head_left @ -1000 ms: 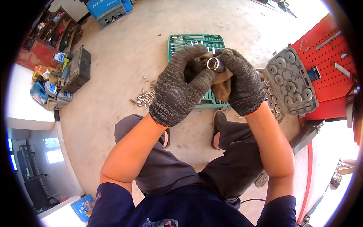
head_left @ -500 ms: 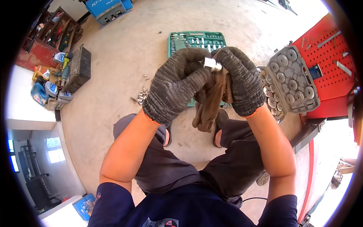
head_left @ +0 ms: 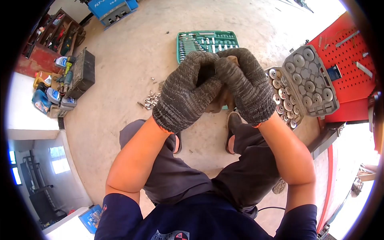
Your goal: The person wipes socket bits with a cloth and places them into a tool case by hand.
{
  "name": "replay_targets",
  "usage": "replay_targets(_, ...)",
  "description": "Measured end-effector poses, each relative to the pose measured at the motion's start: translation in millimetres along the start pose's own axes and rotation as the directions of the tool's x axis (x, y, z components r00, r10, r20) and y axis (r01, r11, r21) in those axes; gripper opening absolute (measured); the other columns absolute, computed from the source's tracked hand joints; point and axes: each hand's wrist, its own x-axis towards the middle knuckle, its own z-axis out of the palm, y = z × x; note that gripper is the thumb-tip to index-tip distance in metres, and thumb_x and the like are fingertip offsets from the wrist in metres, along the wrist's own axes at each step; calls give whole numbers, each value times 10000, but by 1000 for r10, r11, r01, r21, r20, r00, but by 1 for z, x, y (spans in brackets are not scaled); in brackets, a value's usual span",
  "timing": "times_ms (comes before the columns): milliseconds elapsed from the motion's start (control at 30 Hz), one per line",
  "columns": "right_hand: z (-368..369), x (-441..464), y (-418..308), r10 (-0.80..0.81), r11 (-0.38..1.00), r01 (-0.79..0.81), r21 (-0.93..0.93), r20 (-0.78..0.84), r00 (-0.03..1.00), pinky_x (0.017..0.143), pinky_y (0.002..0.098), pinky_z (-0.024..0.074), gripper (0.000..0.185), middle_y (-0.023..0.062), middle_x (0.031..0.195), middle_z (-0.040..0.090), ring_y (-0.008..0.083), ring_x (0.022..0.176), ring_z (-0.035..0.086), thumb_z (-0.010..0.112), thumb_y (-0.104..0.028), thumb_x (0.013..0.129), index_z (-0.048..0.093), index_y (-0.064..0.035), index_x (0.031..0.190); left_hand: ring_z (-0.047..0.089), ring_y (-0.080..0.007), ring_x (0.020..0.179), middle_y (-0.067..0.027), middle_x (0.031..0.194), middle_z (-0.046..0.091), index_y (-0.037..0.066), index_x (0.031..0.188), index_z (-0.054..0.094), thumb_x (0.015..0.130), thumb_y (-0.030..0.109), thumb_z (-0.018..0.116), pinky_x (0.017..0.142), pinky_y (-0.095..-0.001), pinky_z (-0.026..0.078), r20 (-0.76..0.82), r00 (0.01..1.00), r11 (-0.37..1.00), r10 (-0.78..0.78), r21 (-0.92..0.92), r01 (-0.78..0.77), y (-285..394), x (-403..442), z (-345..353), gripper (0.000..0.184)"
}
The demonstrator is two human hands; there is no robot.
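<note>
Both of my hands wear dark grey knitted gloves with orange cuffs and meet above the floor. My left hand [head_left: 187,90] is closed, thumb against fingers, where a shiny metal socket showed a moment ago. The socket is now hidden behind the gloved fingers. My right hand [head_left: 249,86] is closed around a brown cloth rag [head_left: 221,101], its fingers pressed up to the left fingertips. Part of the rag hangs down between the hands. Beyond them a green socket-set case [head_left: 236,43] lies open, holding wrenches and sockets.
Loose metal sockets [head_left: 151,101] lie on the floor at left. A grey case of metal discs [head_left: 336,105] stands open at right against a red pegboard cabinet [head_left: 352,86]. A black toolbox [head_left: 83,74] and several bottles stand at left, a blue machine [head_left: 108,8] farther back.
My right hand has moved over the socket with the rag, covering it. The rag's hanging end has drawn upward. My left hand stays nearly in place.
</note>
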Motion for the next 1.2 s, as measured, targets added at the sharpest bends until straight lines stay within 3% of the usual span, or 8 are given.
replay_targets(67,-6,1,1,192,978,-191,77,-2,981,826,287,491,299,124,1010,635,152,925,605,588,-243,960,569,-9,1146,594,-156,990,-97,1089,596,37,1205,520,887,53,657,855,-314,506,25,985,975,-171,-139,172,11,0,5,346)
replay_targets(133,-10,9,15,-322,929,304,-212,-56,945,819,296,499,271,134,964,648,190,915,627,589,-213,949,607,15,1096,588,-132,948,-75,1055,605,39,1208,524,890,53,649,825,-293,504,-2,998,997,-64,-44,64,8,-3,10,342)
replay_targets(367,-10,5,9,-249,955,224,-196,-111,962,820,324,511,226,142,1043,643,229,925,642,566,-145,944,628,7,1099,587,-103,832,-50,975,624,38,1204,546,869,63,676,751,-261,500,-22,989,965,146,224,-138,18,-6,13,361)
replay_targets(433,-20,11,20,-707,228,584,-779,280,649,828,325,512,228,140,1059,636,207,921,634,559,-138,949,626,13,1106,595,-111,842,-57,983,625,35,1202,547,869,61,675,761,-264,503,-20,986,958,163,240,-154,17,-6,14,357)
replay_targets(467,-20,12,24,-709,226,585,-779,281,647,828,325,512,228,140,1059,636,207,921,634,559,-138,949,626,13,1106,604,-119,852,-65,991,626,33,1199,548,869,59,673,771,-268,506,-22,983,951,181,259,-169,16,-6,14,354)
replay_targets(667,-18,14,27,-591,761,568,-312,25,806,838,312,510,218,111,1017,635,197,928,627,555,-162,963,640,-8,1091,610,-211,994,-123,1080,594,25,1215,507,874,3,634,861,-329,506,2,965,936,262,243,-255,10,-2,8,365)
replay_targets(767,-9,-1,12,-139,988,138,72,-1,990,786,301,518,300,73,968,634,138,896,620,608,-261,947,594,-29,1137,624,-158,988,-94,1072,632,31,1217,528,898,26,605,867,-309,515,-15,997,988,74,140,-71,12,-5,6,328)
replay_targets(1200,-13,12,30,-37,999,39,38,-59,998,804,277,507,276,88,1025,658,151,925,618,563,-203,973,623,-15,1165,645,-154,905,-92,1035,637,62,1170,566,836,107,724,814,-291,527,-25,997,946,78,317,-67,17,-6,9,372)
